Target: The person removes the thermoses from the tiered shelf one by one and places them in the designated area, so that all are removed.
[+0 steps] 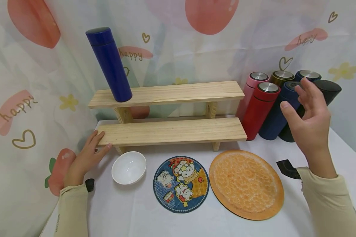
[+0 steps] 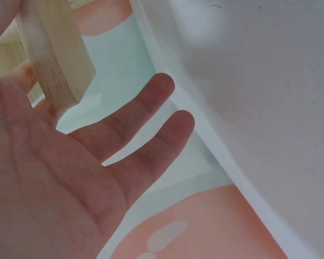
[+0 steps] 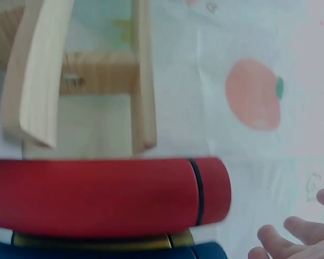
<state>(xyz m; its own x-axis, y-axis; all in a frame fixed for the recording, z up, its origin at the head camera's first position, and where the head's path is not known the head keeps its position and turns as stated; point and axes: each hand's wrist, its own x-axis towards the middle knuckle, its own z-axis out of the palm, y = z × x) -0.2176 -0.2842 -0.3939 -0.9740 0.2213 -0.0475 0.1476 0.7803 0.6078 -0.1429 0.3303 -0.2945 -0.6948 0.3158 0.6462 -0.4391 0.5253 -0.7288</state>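
Note:
A two-tier wooden shelf (image 1: 172, 131) stands against the back cloth. My left hand (image 1: 87, 156) holds the left end of its lower board; in the left wrist view the board end (image 2: 56, 59) lies between thumb and fingers, with two fingers (image 2: 151, 145) stretched away. A blue thermos (image 1: 111, 65) stands upright on the upper board's left end. My right hand (image 1: 311, 121), fingers spread and holding nothing, is raised before several thermoses on the right. Among them are a red thermos (image 1: 261, 110), a pink thermos (image 1: 249, 90) and a navy thermos (image 1: 274, 117).
In front of the shelf lie a white bowl (image 1: 129, 168), a round cartoon mat (image 1: 181, 184) and a round orange-brown mat (image 1: 246, 184). A black thermos (image 1: 329, 89) and a gold-topped thermos (image 1: 281, 76) stand partly hidden at the right. Patterned cloth (image 1: 172, 39) hangs behind.

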